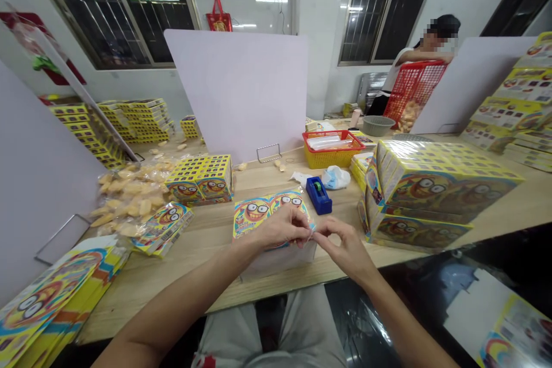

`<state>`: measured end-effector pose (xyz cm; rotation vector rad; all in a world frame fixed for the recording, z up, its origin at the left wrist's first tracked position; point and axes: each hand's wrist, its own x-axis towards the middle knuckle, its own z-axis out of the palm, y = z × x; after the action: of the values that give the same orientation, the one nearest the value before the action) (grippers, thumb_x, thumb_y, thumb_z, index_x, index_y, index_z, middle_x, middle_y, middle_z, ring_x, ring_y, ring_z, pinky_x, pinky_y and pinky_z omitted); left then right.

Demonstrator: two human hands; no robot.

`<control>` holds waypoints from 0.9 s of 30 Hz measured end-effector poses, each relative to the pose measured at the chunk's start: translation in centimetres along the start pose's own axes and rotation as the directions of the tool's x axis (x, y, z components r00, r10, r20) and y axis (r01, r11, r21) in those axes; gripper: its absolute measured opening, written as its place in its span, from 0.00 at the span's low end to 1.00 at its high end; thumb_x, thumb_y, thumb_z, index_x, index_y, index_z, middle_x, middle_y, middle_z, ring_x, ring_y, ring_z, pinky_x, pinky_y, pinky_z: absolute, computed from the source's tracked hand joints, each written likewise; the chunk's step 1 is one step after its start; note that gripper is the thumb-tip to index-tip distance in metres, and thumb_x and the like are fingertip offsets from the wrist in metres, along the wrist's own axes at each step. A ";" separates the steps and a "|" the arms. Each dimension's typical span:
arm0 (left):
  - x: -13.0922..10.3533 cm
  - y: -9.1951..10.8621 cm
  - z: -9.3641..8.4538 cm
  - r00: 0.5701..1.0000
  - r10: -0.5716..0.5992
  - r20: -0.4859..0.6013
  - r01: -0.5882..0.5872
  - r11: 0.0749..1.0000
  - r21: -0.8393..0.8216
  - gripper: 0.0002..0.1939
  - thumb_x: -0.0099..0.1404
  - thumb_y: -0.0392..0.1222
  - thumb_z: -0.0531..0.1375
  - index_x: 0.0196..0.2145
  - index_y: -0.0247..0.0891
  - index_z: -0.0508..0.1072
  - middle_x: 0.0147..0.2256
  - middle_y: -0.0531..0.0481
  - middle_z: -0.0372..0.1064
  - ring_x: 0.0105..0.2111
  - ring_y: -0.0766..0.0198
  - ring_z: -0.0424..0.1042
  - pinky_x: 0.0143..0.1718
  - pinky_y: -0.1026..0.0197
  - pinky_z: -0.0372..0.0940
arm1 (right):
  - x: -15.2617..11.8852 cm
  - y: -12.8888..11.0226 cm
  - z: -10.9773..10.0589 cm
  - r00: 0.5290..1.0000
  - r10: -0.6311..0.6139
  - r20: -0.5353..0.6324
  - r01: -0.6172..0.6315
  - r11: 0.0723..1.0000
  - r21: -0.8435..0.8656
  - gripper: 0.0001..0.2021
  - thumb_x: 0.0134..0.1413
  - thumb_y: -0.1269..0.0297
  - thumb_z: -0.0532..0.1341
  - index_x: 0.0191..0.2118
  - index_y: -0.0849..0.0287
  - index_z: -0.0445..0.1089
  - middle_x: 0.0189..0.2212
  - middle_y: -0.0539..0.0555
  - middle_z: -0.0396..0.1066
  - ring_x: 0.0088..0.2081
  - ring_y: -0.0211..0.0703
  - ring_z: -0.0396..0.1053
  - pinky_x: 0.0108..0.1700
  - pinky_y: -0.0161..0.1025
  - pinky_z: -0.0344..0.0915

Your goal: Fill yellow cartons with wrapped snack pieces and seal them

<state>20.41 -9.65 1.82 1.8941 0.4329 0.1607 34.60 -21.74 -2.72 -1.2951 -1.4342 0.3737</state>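
Right in front of me on the table, yellow cartoon-printed boxes (252,213) lie side by side, their near part inside a translucent plastic bag (276,264). My left hand (287,226) reaches over them, thumb and finger pinched at the bag's right edge. Meeting it there is my right hand (342,244), also in a pinch, fingertips almost touching the left ones. Between them shows a thin, clear bit of plastic, which seems to be part of the bag. A blue tape dispenser (319,195) stands just beyond my right hand.
Wrapped box stacks (431,190) stand at right, with a smaller wrapped block (200,178) at left. Bagged yellowish pieces (133,190) and flat printed cartons (52,293) lie at left. A red-and-yellow basket (332,149) sits behind. A person (414,57) leans over a red crate (414,89).
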 end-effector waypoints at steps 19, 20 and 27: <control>0.3 1.8 2.7 0.982 0.187 -0.008 -0.143 0.776 0.614 0.07 0.48 0.29 0.54 0.16 0.31 0.68 0.15 0.59 0.47 0.19 0.73 0.50 0.21 0.64 0.43 | -2.1 0.5 2.2 0.960 0.262 -0.099 -0.272 0.955 -0.116 0.10 0.50 0.67 0.53 0.20 0.60 0.65 0.18 0.47 0.60 0.23 0.36 0.58 0.26 0.32 0.51; 0.3 1.8 2.7 0.983 0.181 -0.017 -0.135 0.786 0.603 0.07 0.47 0.28 0.54 0.15 0.31 0.68 0.15 0.59 0.47 0.19 0.73 0.49 0.21 0.65 0.43 | -2.0 0.6 2.3 0.953 0.280 -0.115 -0.292 0.951 -0.101 0.11 0.49 0.67 0.53 0.20 0.60 0.64 0.17 0.47 0.60 0.23 0.36 0.59 0.26 0.32 0.52; 1.2 1.0 0.9 0.990 0.122 -0.066 -0.100 0.958 0.267 0.04 0.49 0.31 0.56 0.20 0.32 0.71 0.17 0.56 0.61 0.20 0.71 0.60 0.22 0.67 0.52 | -4.6 3.3 3.6 0.808 0.587 -0.052 -0.554 0.785 0.277 0.10 0.41 0.61 0.54 0.16 0.59 0.62 0.16 0.47 0.59 0.21 0.35 0.58 0.26 0.33 0.62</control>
<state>22.01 -10.27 2.35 2.1816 0.4197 0.2672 32.17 -22.91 -8.86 -1.4971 -0.8142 0.8299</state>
